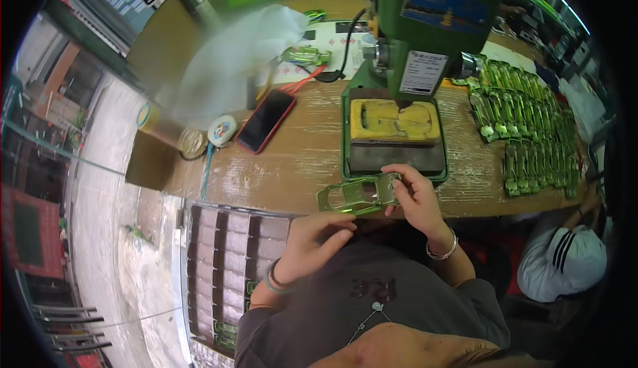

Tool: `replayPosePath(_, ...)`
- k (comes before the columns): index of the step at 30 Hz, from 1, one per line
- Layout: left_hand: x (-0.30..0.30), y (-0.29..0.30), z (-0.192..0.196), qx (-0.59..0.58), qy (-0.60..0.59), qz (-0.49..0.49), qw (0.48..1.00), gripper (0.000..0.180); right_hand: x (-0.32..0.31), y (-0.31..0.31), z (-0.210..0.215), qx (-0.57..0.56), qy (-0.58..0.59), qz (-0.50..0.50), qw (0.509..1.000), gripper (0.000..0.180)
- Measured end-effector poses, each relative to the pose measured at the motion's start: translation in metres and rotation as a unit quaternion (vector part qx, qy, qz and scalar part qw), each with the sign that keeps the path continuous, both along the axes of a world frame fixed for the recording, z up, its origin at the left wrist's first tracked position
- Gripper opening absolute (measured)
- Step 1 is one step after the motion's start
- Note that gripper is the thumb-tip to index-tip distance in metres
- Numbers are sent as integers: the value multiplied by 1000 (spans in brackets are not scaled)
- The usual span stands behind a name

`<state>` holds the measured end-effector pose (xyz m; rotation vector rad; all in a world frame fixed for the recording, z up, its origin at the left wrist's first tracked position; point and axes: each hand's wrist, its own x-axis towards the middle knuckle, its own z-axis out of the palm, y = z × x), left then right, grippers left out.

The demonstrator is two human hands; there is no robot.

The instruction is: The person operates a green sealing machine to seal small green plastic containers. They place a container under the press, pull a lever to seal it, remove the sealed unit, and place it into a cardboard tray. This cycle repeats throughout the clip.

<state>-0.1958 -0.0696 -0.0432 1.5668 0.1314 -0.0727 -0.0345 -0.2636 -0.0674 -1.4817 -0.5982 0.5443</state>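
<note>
The right hand (417, 203) pinches a green car shell (357, 208) in its fingers, the left hand (311, 242) loosely spread; I'd guess this one's unfinished, the rowed shells (515, 102) perhaps done.

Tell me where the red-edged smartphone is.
In the head view, the smartphone lies on the tabletop, left of the green press, just right of a round white object.

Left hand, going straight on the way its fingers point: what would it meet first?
Most likely the green car-shaped shell, held by the right hand. The left hand's fingertips look very close to its near edge; depth is unclear, so they may already touch.
</note>
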Motion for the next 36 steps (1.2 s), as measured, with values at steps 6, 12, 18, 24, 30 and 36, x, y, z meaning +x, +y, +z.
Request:
replayPosePath(6,74,5,11,516,-291,41,805,79,10,-13,3,21,-12,-39,999,29)
replayPosePath(12,100,48,25,523,-263,-14,811,64,23,-13,8,63,14,-58,996,30)
replayPosePath(18,152,82,54,581,-268,25,768,58,68,-39,11,-27,-172,-244,954,19)
replayPosePath(24,207,50,34,554,-276,-57,783,61,118,-21,32,-242,-395,-235,855,17)
replayPosePath(30,219,37,4,443,-258,-79,855,73,129,-9,31,-351,-467,-164,795,24)
replayPosePath(36,208,44,-8,408,-288,-80,863,87,134,-20,41,-341,-427,-136,827,21)
